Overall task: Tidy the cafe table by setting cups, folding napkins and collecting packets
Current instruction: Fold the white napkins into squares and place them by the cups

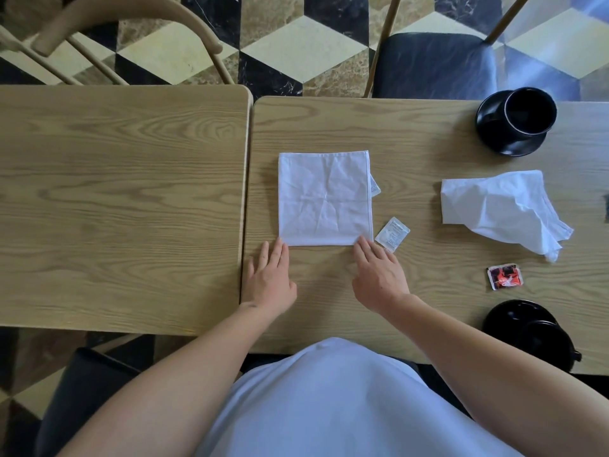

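A white napkin (324, 197), folded into a flat rectangle, lies in the middle of the right-hand wooden table (428, 153). My left hand (272, 278) lies flat with straight fingers at the napkin's near left corner. My right hand (379, 275) touches the near right corner with straight fingers. A small white packet (392, 234) lies just right of that corner. A crumpled white napkin (501, 209) sits further right. A red and black packet (504, 276) lies near it. One black cup on a saucer (517, 120) stands at the far right, another (530, 331) at the near right edge.
A second wooden table (122, 206) adjoins on the left. A wooden chair (108, 37) stands beyond it. A dark padded chair seat (435, 65) is behind the right table, another (82, 390) near my left arm. The floor has a cube-pattern tile.
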